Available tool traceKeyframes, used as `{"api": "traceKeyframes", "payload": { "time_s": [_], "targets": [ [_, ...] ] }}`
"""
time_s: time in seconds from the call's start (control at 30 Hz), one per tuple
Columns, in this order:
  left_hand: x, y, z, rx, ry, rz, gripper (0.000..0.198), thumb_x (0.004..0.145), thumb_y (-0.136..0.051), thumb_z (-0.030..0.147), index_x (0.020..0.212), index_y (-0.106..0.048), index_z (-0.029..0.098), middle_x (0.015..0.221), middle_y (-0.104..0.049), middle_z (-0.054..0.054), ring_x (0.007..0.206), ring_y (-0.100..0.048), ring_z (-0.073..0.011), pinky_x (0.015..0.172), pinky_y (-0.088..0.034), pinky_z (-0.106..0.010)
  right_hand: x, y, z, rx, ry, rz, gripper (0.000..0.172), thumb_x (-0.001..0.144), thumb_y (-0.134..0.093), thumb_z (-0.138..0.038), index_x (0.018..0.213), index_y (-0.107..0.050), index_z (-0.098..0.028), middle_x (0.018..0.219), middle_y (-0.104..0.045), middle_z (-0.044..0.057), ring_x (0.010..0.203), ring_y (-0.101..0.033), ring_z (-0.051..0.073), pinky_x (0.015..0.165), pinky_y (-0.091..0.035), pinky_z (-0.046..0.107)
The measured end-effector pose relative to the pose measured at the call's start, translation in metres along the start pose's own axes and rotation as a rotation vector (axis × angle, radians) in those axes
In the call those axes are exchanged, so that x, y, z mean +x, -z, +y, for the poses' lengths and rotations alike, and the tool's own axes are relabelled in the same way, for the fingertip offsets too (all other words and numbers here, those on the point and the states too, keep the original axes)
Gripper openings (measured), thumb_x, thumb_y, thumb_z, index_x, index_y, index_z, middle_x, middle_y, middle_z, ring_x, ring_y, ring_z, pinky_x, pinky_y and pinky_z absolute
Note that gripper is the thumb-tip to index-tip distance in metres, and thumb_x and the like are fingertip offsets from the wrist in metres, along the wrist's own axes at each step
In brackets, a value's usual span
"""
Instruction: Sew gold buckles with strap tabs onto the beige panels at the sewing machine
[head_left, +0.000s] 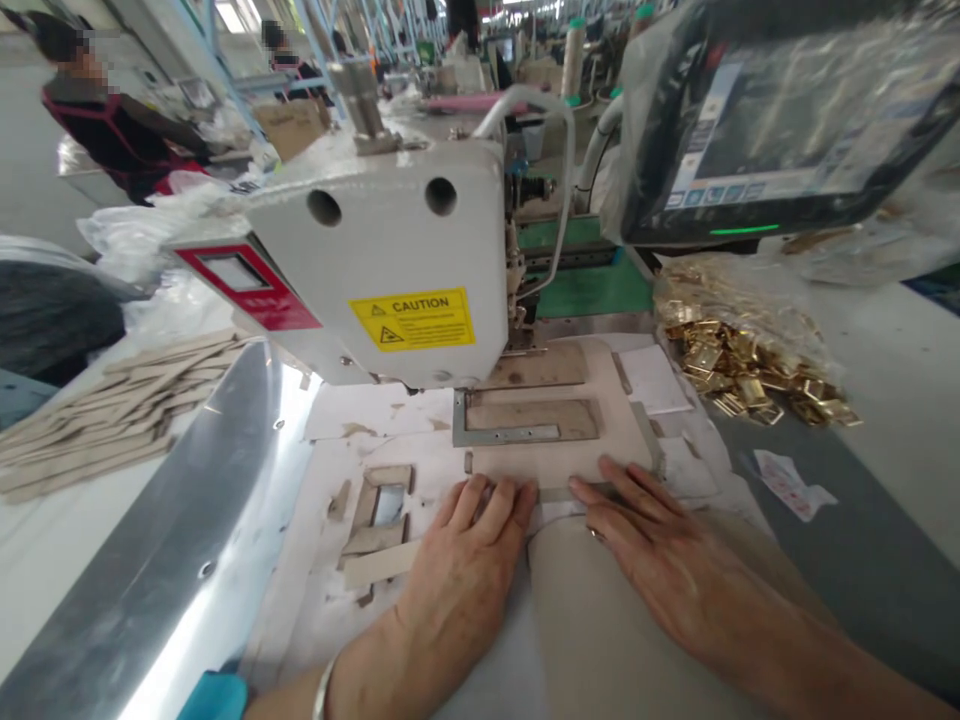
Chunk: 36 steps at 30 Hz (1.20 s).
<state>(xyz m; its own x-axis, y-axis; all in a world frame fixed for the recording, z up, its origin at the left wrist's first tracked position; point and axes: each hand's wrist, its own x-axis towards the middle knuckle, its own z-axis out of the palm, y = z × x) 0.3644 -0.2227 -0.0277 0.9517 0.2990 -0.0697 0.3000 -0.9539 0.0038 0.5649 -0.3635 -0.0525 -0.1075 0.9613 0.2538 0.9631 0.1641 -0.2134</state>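
A flat beige panel [536, 463] lies under the head of a sewing machine [300, 240], below a metal L-shaped frame [499, 437]. My left hand [469, 555] rests with its fingertips on the panel's near edge, fingers side by side and slightly bent. On the same edge, farther right, lie the fingertips of my right hand [660, 550], its fingers stretched out. Beneath the right hand spreads a larger beige piece [592, 630]. A beige strip [379, 567] sits beside my left hand, close to taped-down pieces forming a small frame [365, 510].
A stack of beige strips [127, 405] lies at left beyond a shiny metal edge [187, 520]. Gold metal buckles [739, 365] spill from a plastic bag at right, beneath a screen [795, 120]. A torn label [791, 483] lies nearby. Other people are in the background.
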Motion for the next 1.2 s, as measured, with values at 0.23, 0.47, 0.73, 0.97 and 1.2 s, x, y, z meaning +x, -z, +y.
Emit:
{"api": "traceKeyframes", "payload": {
  "time_s": [0.23,0.47,0.73,0.97,1.2],
  "targets": [
    [0.001,-0.003,-0.001,0.029,-0.008,0.059,0.056,0.087,-0.040,0.006,0.142,-0.042,0.015,0.134,-0.055,-0.011,0.120,-0.049,-0.0286,0.105,-0.043,-0.047,0.001,-0.002,-0.003,-0.061,-0.024,0.007,0.048,0.088,-0.039,-0.002,0.130,-0.058,-0.018,0.137,-0.059,0.008,0.135,-0.045,0.030,0.105,-0.048,0.052],
    [0.003,0.001,0.000,0.091,-0.039,0.099,0.052,0.087,-0.048,0.010,0.139,-0.046,0.010,0.123,-0.060,-0.011,0.109,-0.055,-0.0275,0.100,-0.047,-0.041,0.004,0.001,-0.002,-0.120,0.010,0.010,0.047,0.088,-0.039,-0.001,0.130,-0.056,-0.014,0.133,-0.062,0.008,0.132,-0.048,0.029,0.103,-0.049,0.047],
    [0.001,0.000,-0.001,0.090,-0.037,0.099,0.047,0.088,-0.045,0.007,0.135,-0.048,0.008,0.126,-0.059,-0.014,0.112,-0.057,-0.0272,0.100,-0.049,-0.041,0.009,0.019,0.003,0.253,-0.229,0.078,0.029,0.098,-0.041,-0.021,0.122,-0.058,-0.021,0.122,-0.067,0.007,0.117,-0.061,0.021,0.097,-0.051,0.036],
    [0.013,0.026,0.000,-0.209,0.218,-0.046,0.035,0.096,-0.038,0.013,0.130,-0.042,0.019,0.086,-0.067,-0.004,0.073,-0.069,-0.0210,0.064,-0.057,-0.032,0.030,0.034,0.013,0.982,-0.720,0.052,0.029,0.095,-0.043,-0.044,0.089,-0.055,-0.019,0.070,-0.058,0.000,0.053,-0.052,0.011,0.046,-0.040,0.022],
    [0.050,0.043,0.032,-0.269,0.135,-0.023,0.022,0.089,-0.038,0.003,0.104,-0.052,0.012,0.092,-0.067,-0.010,0.082,-0.070,-0.0213,0.069,-0.057,-0.029,0.043,0.039,-0.001,0.637,-0.568,0.030,0.026,0.093,-0.039,-0.031,0.105,-0.058,-0.019,0.072,-0.063,0.003,0.068,-0.062,0.018,0.060,-0.048,0.028]
  ]
}}
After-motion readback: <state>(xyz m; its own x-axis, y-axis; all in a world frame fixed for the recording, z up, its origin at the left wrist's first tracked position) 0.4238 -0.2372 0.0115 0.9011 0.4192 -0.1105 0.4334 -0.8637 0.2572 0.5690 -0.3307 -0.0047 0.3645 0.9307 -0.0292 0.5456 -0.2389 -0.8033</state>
